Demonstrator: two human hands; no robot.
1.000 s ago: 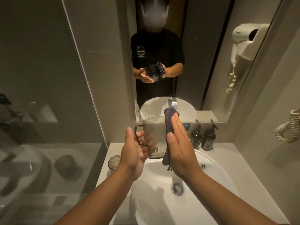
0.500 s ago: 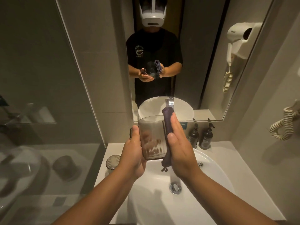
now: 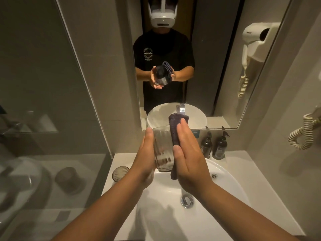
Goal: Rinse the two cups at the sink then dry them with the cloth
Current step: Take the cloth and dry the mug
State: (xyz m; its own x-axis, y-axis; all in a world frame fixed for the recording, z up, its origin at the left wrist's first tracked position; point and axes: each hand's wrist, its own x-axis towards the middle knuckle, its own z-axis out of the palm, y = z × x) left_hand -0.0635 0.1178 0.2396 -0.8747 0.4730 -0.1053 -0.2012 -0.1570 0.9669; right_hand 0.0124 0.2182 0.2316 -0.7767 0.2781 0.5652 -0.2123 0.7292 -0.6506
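Note:
A clear glass cup [image 3: 162,148] is held upright above the white basin [image 3: 225,178]. My left hand [image 3: 145,153] grips its left side, thumb up along the wall and fingers showing through the glass. My right hand [image 3: 188,153] presses a folded dark purple cloth [image 3: 175,131] flat against the cup's right side with straight fingers. The cloth reaches above the rim and hangs below the base. A second cup [image 3: 120,173], ribbed and grey, stands on the counter left of the basin. The first cup's handle is hidden.
Two dark pump bottles [image 3: 213,146] stand at the back of the counter. The drain [image 3: 187,201] lies in the basin below my right wrist. A coiled cord [image 3: 302,136] hangs on the right wall. The mirror [image 3: 225,84] reflects me; glass panel [image 3: 52,101] to the left.
The cup has turned so that its handle is out of sight. My left hand moved from the handle side to wrap the cup's wall. The right hand stays pressing the cloth on it.

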